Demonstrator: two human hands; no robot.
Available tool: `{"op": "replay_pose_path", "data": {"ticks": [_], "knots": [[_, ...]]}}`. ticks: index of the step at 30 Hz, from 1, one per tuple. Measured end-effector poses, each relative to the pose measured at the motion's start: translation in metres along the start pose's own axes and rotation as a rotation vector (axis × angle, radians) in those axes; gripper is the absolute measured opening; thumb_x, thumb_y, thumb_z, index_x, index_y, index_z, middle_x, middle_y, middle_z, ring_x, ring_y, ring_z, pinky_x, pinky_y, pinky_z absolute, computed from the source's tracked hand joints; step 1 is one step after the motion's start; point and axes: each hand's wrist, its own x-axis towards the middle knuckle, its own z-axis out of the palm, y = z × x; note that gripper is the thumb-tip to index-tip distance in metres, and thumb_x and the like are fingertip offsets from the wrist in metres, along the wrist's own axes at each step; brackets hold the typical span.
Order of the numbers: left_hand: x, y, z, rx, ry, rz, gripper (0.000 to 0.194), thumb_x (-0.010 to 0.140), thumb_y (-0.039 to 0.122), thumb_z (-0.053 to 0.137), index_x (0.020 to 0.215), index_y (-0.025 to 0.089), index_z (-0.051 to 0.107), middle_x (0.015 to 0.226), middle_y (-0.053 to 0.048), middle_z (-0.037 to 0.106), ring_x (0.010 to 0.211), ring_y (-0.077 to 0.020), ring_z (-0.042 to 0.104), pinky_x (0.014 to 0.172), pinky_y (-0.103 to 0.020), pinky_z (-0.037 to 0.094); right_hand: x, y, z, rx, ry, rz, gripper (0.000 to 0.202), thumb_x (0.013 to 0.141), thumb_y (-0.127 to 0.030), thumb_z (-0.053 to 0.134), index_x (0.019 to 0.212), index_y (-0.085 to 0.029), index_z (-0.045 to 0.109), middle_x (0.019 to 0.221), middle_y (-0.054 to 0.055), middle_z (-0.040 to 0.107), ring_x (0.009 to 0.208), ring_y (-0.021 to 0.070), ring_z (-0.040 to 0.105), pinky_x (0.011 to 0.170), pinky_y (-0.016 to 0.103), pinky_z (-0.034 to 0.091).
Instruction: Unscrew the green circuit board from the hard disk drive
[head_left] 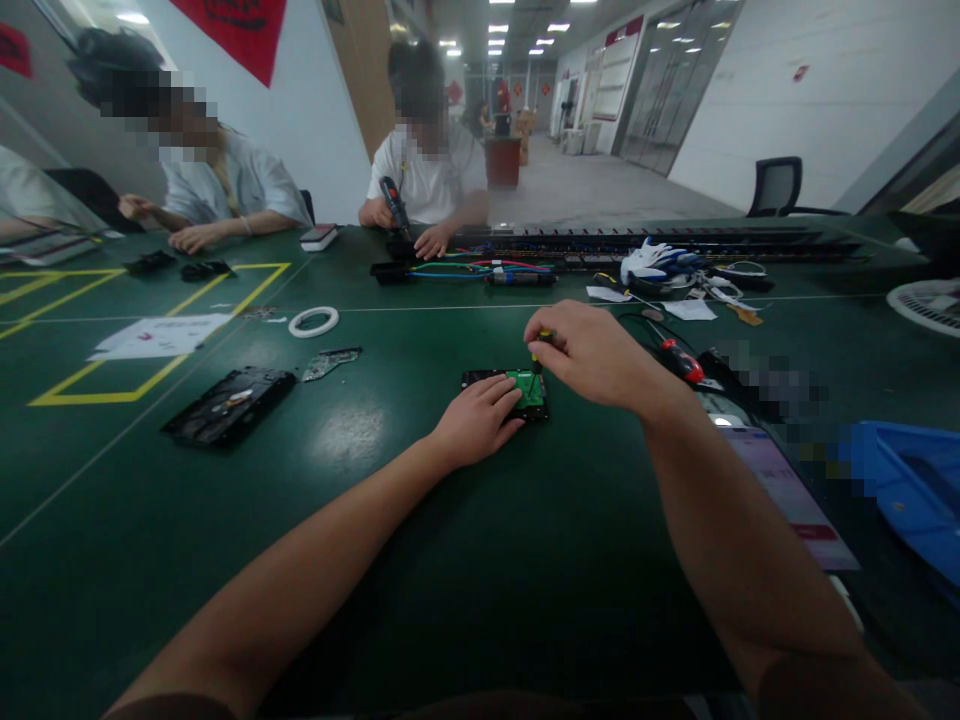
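A black device with a green circuit board (532, 393) lies on the dark green table (360, 540) in front of me. My left hand (480, 420) rests flat over its left part, fingers stretched out and holding nothing. Above the board's right part, my right hand (581, 350) has its fingers closed round a small yellow-and-black screwdriver (537, 358), held upright with its shaft pointing down at the board. Whether the tip touches a screw is too small to tell.
To the left lie an opened black device (232, 403), a loose circuit board (330, 364) and a white ring (313, 321). At right are a red-handled tool (682, 360), a lit screen (787, 490) and a blue bin (911, 490). Across the table, a person holds a power screwdriver (394, 205).
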Motion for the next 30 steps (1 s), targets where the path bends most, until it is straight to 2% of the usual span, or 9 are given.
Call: {"op": "replay_pose_path", "data": {"ticks": [3,7,9,12,16,22,25,30], "knots": [[0.0000,-0.0002,0.0006,0.008,0.002,0.004,0.048,0.109,0.047,0.058,0.147,0.017,0.063,0.154,-0.016,0.064,0.149,-0.0340,0.056,0.126,-0.055,0.045,0.0003,0.0023,0.0010,0.006,-0.007,-0.022,0.016,0.100,-0.018,0.058,0.103,-0.020,0.074,0.107,0.010,0.078,0.101,0.0269,0.068,0.091,0.038,0.046],[-0.0002,0.0004,0.0007,0.013,0.003,0.005,0.048,0.109,0.046,0.057,0.146,0.015,0.063,0.154,-0.017,0.064,0.150,-0.0339,0.056,0.126,-0.054,0.045,-0.0008,0.0021,0.0004,0.040,-0.001,-0.008,0.021,0.100,-0.017,0.058,0.115,-0.016,0.073,0.117,0.013,0.078,0.103,0.0273,0.069,0.093,0.038,0.047],[-0.0003,0.0006,0.0007,0.013,0.002,0.001,0.048,0.109,0.046,0.058,0.146,0.015,0.063,0.154,-0.017,0.063,0.150,-0.0338,0.056,0.126,-0.054,0.046,-0.0011,0.0007,-0.0002,0.042,0.006,0.027,0.024,0.099,-0.016,0.057,0.119,-0.015,0.072,0.116,0.013,0.078,0.099,0.0269,0.069,0.091,0.038,0.047],[-0.0004,0.0003,0.0012,0.011,0.001,-0.004,0.049,0.108,0.046,0.059,0.147,0.017,0.062,0.155,-0.017,0.063,0.151,-0.0339,0.055,0.126,-0.054,0.046,-0.0007,-0.0007,-0.0005,0.029,0.010,0.039,0.021,0.098,-0.016,0.057,0.113,-0.016,0.072,0.109,0.012,0.077,0.092,0.0257,0.067,0.088,0.038,0.047],[-0.0004,-0.0006,0.0020,0.005,0.000,-0.003,0.049,0.108,0.046,0.059,0.148,0.017,0.062,0.155,-0.017,0.063,0.151,-0.0340,0.054,0.127,-0.055,0.045,-0.0001,0.0007,0.0002,0.027,0.014,-0.017,0.017,0.098,-0.016,0.057,0.103,-0.019,0.072,0.108,0.011,0.075,0.099,0.0263,0.067,0.091,0.038,0.047],[-0.0006,-0.0004,0.0016,0.003,-0.002,-0.001,0.050,0.109,0.046,0.058,0.148,0.014,0.062,0.155,-0.018,0.063,0.151,-0.0342,0.054,0.127,-0.054,0.045,-0.0008,0.0024,0.0009,0.048,0.013,0.002,0.024,0.096,-0.012,0.055,0.112,-0.017,0.072,0.119,0.013,0.078,0.110,0.0289,0.069,0.099,0.041,0.048],[-0.0005,-0.0007,0.0016,-0.005,0.002,0.003,0.050,0.109,0.046,0.058,0.147,0.014,0.062,0.155,-0.019,0.063,0.151,-0.0342,0.054,0.127,-0.054,0.045,-0.0005,0.0011,0.0015,0.039,0.016,0.049,0.024,0.096,-0.014,0.056,0.114,-0.015,0.072,0.116,0.014,0.078,0.102,0.0284,0.069,0.095,0.041,0.049],[-0.0005,-0.0005,0.0012,0.002,-0.002,0.002,0.049,0.109,0.047,0.057,0.148,0.016,0.061,0.156,-0.018,0.063,0.151,-0.0342,0.054,0.126,-0.056,0.045,0.0003,-0.0007,0.0004,0.037,0.017,0.039,0.011,0.100,-0.020,0.060,0.102,-0.019,0.071,0.107,0.012,0.074,0.101,0.0278,0.066,0.093,0.041,0.048]]}}
